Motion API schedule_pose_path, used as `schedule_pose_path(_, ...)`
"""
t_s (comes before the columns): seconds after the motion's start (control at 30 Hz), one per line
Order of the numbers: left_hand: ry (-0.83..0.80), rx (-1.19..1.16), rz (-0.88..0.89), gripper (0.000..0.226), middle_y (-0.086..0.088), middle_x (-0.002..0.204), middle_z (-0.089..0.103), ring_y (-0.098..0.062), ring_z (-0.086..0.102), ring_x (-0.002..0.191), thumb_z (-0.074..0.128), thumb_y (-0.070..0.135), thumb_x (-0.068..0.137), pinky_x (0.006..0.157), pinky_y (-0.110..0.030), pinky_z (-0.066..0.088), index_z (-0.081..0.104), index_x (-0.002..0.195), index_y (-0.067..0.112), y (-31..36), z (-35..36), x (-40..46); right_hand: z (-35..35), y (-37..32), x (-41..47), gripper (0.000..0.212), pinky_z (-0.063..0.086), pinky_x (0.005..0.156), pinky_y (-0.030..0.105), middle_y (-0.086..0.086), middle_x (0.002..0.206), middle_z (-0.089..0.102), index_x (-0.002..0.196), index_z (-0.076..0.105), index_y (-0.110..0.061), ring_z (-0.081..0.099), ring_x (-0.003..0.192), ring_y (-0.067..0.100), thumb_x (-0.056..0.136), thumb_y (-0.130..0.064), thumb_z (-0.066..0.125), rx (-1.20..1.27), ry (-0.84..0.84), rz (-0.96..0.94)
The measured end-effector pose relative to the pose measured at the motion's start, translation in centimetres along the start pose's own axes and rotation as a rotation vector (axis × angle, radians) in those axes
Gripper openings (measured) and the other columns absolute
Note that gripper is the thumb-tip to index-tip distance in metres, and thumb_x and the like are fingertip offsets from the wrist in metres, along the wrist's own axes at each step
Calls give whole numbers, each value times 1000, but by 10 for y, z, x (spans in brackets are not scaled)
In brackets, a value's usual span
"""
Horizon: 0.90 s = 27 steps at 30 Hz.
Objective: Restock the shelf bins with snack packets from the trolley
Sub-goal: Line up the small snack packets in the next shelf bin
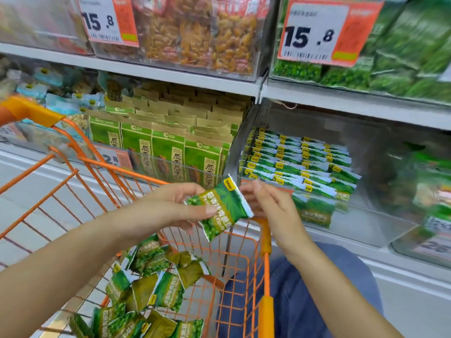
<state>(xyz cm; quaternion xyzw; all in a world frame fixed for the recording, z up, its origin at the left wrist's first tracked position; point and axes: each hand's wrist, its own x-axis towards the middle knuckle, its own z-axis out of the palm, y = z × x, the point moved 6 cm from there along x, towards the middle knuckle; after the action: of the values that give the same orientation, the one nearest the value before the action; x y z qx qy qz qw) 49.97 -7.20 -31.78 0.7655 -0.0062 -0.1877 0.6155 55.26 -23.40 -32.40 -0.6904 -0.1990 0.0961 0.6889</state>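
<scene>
A small green snack packet (220, 208) with a yellow corner logo hangs between my two hands above the orange trolley (264, 242). My left hand (170, 206) pinches its lower left side, thumb on the front. My right hand (266, 203) holds its white right edge with curled fingers. Several matching green packets (151, 286) lie loose in the trolley basket below. Just right of my hands, a clear shelf bin (361, 225) holds neat rows of the same packets (300, 162).
Tall green and brown packs (168, 152) fill the bin to the left. The upper shelf carries bins of orange snacks (207, 32) and green snacks (402, 57) with 15.8 price tags. My blue-trousered knee (305, 289) sits beside the trolley's right rim.
</scene>
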Motion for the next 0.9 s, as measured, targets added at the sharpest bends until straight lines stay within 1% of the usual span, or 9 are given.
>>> schedule_pose_path(0.13, 152, -322, 78, 45, -15, 102, 71, -17, 68, 80, 72, 17, 75, 72, -26, 58, 57, 113, -2, 10, 38, 24, -22, -8, -4, 28, 48, 48, 23, -1, 53, 51, 65, 51, -11, 54, 48, 11, 76, -34, 62, 24, 51, 64)
schedule_pose_path(0.23, 170, -396, 139, 36, -11, 95, 72, -13, 69, 79, 68, 13, 75, 68, -21, 57, 59, 107, 1, 22, 63, 47, -51, -11, -5, 37, 44, 45, 20, 1, 56, 36, 54, 44, -20, 44, 50, 11, 78, -28, 71, 12, 140, 28)
schedule_pose_path(0.3, 195, -224, 240, 25, 6, 90, 71, -2, 66, 80, 71, 19, 79, 71, -16, 53, 60, 100, 10, 34, 72, 61, -73, -14, -5, 44, 32, 42, 17, -6, 52, 28, 49, 37, -21, 32, 45, 8, 81, -24, 67, -37, 212, 9)
schedule_pose_path(0.37, 318, 293, 403, 34, 18, 99, 66, 4, 60, 96, 67, 47, 83, 84, -14, 45, 60, 104, 21, 44, 72, 77, -101, -22, -6, 46, 20, 46, 22, -7, 54, 23, 53, 33, -22, 23, 51, 9, 83, -24, 68, -165, 313, -33)
schedule_pose_path(0.43, 416, 835, 566, 49, 8, 120, 60, -10, 52, 115, 45, 56, 89, 98, -25, 36, 57, 120, 21, 48, 78, 95, -135, -30, -11, 46, 18, 51, 27, -7, 55, 24, 56, 35, -21, 23, 57, 11, 83, -29, 71, -322, 431, -84)
schedule_pose_path(0.5, 415, 1084, 603, 57, -5, 130, 56, -24, 50, 122, 34, 53, 92, 107, -36, 29, 55, 128, 14, 38, 85, 114, -173, -37, -18, 42, 22, 53, 31, -10, 53, 28, 59, 40, -22, 26, 56, 12, 82, -38, 70, -525, 544, -126)
schedule_pose_path(0.67, 376, 1178, 516, 56, -4, 122, 63, -26, 58, 111, 30, 53, 91, 98, -37, 35, 63, 116, 15, 25, 87, 131, -228, -53, -16, 17, 23, 54, 33, 1, 69, 51, 90, 56, -19, 43, 67, 24, 89, -35, 62, -1295, 603, 0)
schedule_pose_path(0.83, 387, 1187, 525, 44, 0, 100, 67, -27, 62, 94, 33, 44, 88, 85, -38, 45, 63, 107, 18, 29, 89, 128, -247, -12, 19, 24, 40, 64, 30, 8, 81, 65, 95, 63, -11, 60, 81, 28, 84, -31, 70, -1227, 373, 360)
schedule_pose_path(0.9, 391, 1198, 523, 43, -1, 93, 66, -27, 62, 88, 35, 42, 87, 82, -38, 47, 64, 105, 17, 29, 88, 128, -251, 16, 31, 39, 52, 74, 35, 14, 91, 70, 112, 62, -7, 66, 86, 29, 82, -31, 72, -1133, 308, 506)
